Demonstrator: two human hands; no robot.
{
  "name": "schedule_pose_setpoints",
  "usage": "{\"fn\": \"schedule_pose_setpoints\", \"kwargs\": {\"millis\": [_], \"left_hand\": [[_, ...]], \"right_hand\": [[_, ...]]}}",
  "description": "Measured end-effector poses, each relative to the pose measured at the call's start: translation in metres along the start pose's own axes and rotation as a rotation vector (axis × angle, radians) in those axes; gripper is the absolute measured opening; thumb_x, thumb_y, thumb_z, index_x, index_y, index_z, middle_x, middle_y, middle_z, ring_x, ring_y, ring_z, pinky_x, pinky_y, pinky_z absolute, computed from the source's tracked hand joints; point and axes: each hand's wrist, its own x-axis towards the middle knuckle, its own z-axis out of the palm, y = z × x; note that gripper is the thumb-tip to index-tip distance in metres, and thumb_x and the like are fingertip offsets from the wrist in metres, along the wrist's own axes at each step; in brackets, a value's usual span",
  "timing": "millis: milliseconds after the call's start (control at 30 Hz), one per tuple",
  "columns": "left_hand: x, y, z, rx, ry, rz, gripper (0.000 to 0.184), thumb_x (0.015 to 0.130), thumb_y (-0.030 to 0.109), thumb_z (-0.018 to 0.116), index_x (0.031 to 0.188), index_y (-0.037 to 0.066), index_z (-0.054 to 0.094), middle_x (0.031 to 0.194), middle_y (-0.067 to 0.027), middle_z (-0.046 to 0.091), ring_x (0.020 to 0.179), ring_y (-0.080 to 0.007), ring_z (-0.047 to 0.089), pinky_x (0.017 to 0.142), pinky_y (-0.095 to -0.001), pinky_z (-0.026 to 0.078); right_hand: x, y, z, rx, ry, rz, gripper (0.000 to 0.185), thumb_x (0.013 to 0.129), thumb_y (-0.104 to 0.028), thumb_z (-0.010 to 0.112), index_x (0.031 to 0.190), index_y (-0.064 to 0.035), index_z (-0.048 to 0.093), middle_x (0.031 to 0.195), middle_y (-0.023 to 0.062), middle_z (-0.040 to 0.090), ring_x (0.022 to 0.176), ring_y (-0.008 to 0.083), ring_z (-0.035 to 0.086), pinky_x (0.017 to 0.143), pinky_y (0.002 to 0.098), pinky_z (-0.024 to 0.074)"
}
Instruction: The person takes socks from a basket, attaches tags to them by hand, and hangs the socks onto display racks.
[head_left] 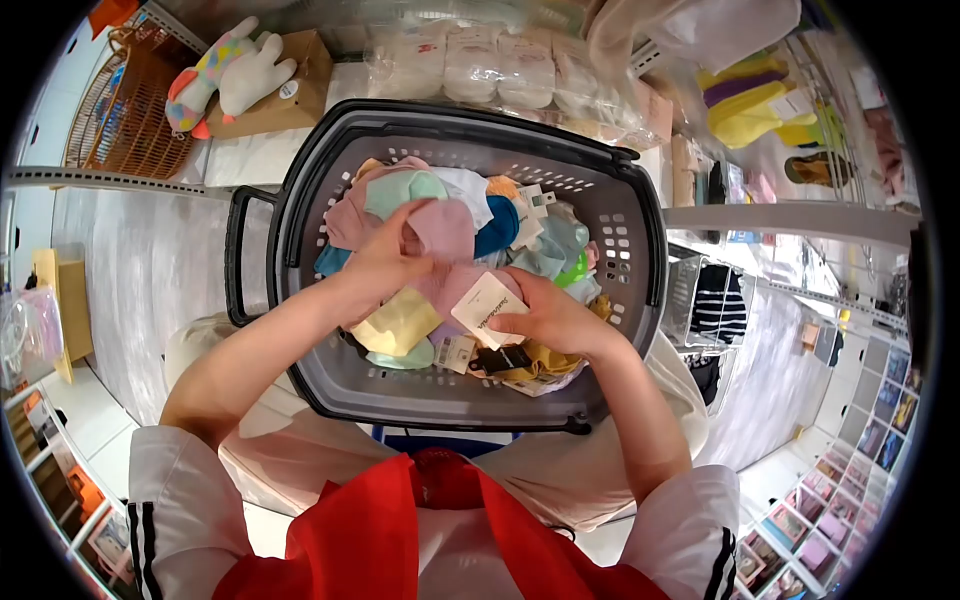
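A grey basket (630, 350) with black rims and handles holds many folded cloth items in several colours. Above the pile, my left hand (392, 250) is closed on a pink cloth item (443, 230). My right hand (550, 315) grips the lower right part of the same item, its thumb on a cream paper tag (487, 308). Around them lie a mint green piece (400, 190), a blue one (497, 228), a pale yellow one (398, 322) and a mustard one (550, 360). A white barcode tag (456, 353) shows near the bottom of the pile.
Behind the basket are clear-wrapped white packs (500, 65). A wicker basket (130, 110) and a plush toy (250, 75) on a cardboard box (310, 75) stand at the upper left. Wire racks with socks (750, 112) and striped items (718, 300) are at the right.
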Motion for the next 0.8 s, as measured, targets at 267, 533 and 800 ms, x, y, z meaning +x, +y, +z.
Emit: {"fn": "schedule_pose_setpoints", "kwargs": {"millis": [267,533,800], "left_hand": [[0.005,0.026,-0.002,-0.076,0.134,0.457,0.057,0.076,-0.008,0.056,0.126,0.002,0.033,0.111,-0.0094,0.049,0.095,-0.0143,0.053,0.078,-0.0246,0.046],[-0.027,0.049,0.003,-0.131,0.363,0.342,0.065,0.073,0.004,0.064,0.128,0.001,0.030,0.119,-0.0146,0.044,0.103,-0.0184,0.050,0.082,-0.0271,0.043],[-0.082,0.029,0.040,1.207,0.254,0.905,0.076,0.063,0.020,0.066,0.129,0.006,0.031,0.130,-0.0124,0.038,0.121,-0.0293,0.034,0.101,-0.0433,0.026]], "right_hand": [[-0.004,-0.010,0.016,0.067,-0.188,-0.040,0.056,0.073,-0.005,0.064,0.122,0.0022,0.037,0.111,0.0084,0.051,0.104,0.0129,0.046,0.091,0.0278,0.0359],[-0.002,-0.018,0.004,0.073,0.399,-0.194,0.053,0.070,-0.007,0.066,0.117,0.0008,0.042,0.097,0.0120,0.060,0.088,0.0157,0.056,0.076,0.0256,0.0438],[-0.026,-0.022,0.031,0.209,0.195,-0.217,0.040,0.082,-0.011,0.058,0.118,0.0004,0.045,0.098,0.0048,0.057,0.085,0.0086,0.052,0.073,0.0223,0.0410]]}}
